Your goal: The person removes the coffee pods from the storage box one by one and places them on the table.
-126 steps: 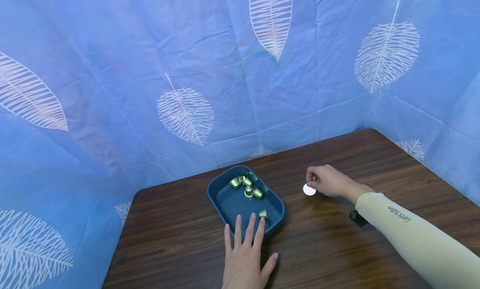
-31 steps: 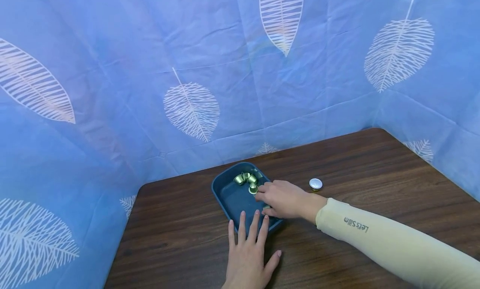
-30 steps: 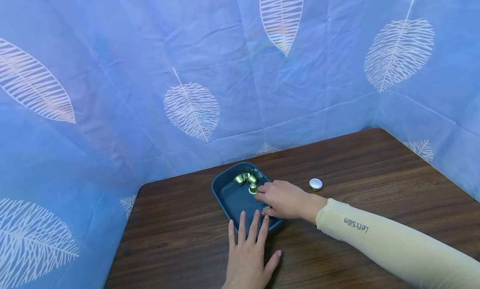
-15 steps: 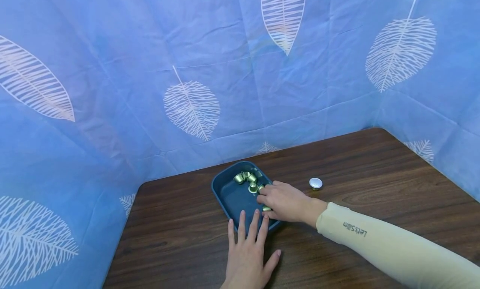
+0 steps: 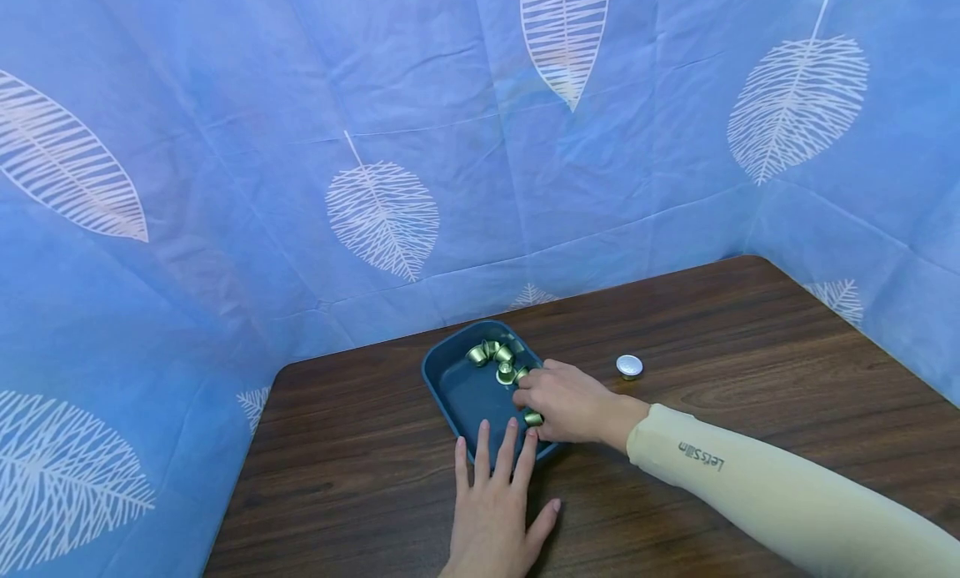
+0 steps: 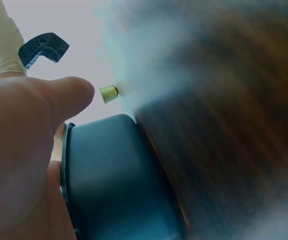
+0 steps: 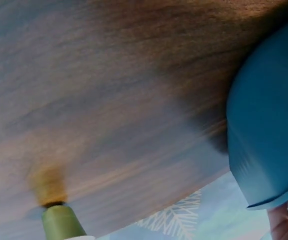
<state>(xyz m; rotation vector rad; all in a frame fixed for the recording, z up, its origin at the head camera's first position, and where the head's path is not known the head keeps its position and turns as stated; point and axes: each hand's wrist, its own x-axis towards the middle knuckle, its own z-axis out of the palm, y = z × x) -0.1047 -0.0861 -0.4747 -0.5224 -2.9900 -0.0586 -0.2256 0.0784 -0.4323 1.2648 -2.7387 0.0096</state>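
Observation:
A blue tray on the table holds several green coffee capsules, most of them grouped toward its far end. My right hand reaches over the tray's right side, with thumb and curled fingers around a coffee capsule low in the tray. In the right wrist view only some of its fingers show past the tray's rim. My left hand lies with straight, spread fingers at the near rim. Its thumb sticks out beside the tray wall in the left wrist view.
To the right of the tray one coffee capsule stands on the brown wooden table, silver lid up. Behind the table hangs a blue cloth with white leaf prints. A black wrist device sits at the right sleeve.
The right hand has gone from the lone capsule on the table, let go of and standing there, into the tray. Lately its fingers have shifted only slightly around the capsule there. The left hand stays put.

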